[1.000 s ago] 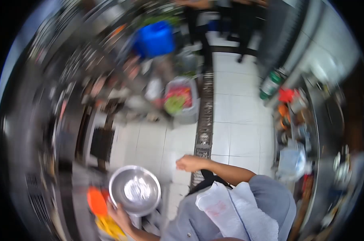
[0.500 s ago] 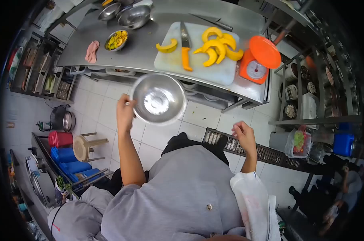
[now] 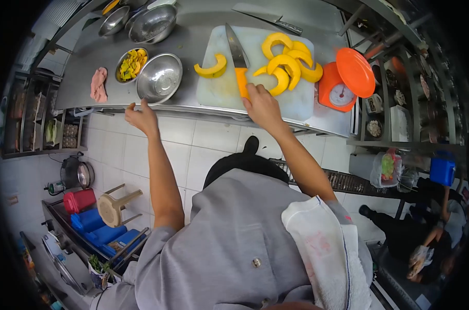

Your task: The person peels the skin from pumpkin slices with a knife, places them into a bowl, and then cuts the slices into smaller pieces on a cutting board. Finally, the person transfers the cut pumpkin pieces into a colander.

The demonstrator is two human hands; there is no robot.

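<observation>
On the steel table, an empty metal bowl [image 3: 159,78] rests near the front edge. Just below its rim is my left hand [image 3: 143,120], fingers apart and holding nothing. My right hand [image 3: 264,107] has its thumb and fingers closed at the end of the orange handle of a kitchen knife [image 3: 238,59]. The knife lies on a white cutting board [image 3: 214,95], blade pointing away from me. To its left sits one curved yellow pumpkin slice [image 3: 212,67]; several more pumpkin slices [image 3: 292,67] are piled on the right.
A bowl of yellow and green pieces [image 3: 132,64] and a pink cloth [image 3: 98,85] are at the left. More metal bowls [image 3: 153,25] stand behind. A second knife [image 3: 270,19] lies beyond the board. An orange scale [image 3: 338,93] stands right of it. Another person [image 3: 415,227] is at the lower right.
My left hand has set the metal bowl on the table beside the filled bowl and let go. My right hand has reached forward to the knife handle. The view has moved closer to the table.
</observation>
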